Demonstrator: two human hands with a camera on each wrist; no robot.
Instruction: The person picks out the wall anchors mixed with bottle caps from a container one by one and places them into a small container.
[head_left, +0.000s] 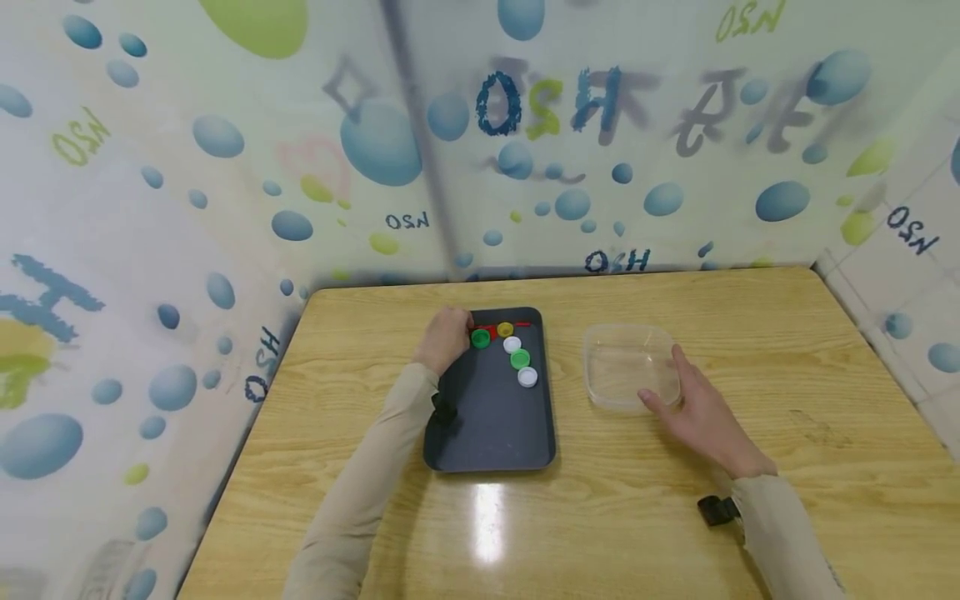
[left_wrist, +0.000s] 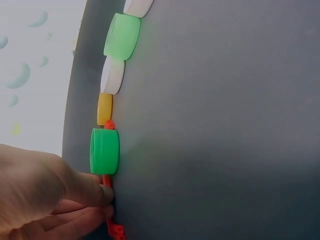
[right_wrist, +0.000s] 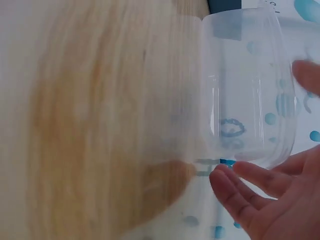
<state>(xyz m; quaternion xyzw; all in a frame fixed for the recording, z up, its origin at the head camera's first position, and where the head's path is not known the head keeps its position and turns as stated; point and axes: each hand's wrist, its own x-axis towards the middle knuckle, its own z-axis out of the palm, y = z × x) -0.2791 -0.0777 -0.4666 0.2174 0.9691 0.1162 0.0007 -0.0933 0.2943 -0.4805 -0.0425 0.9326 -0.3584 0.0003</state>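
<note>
A dark grey tray [head_left: 495,425] holds a string of bottle caps near its far end. Two are white, one of them a white cap [head_left: 528,377]; a light green cap [head_left: 520,359], a yellow cap [head_left: 506,330] and a darker green cap [head_left: 481,338] lie with them. My left hand [head_left: 447,337] is at the tray's far left corner, thumb and fingertips pinching a thin red strip [left_wrist: 107,181] beside the darker green cap. My right hand [head_left: 697,412] rests at the right side of a clear plastic container [head_left: 622,396], fingers extended and thumb apart from them.
The wooden table [head_left: 787,358] meets a patterned wall [head_left: 465,167] at its far edge, with another wall along the left. A black wrist device [head_left: 717,510] sits at the right cuff; another hangs over the tray's left edge.
</note>
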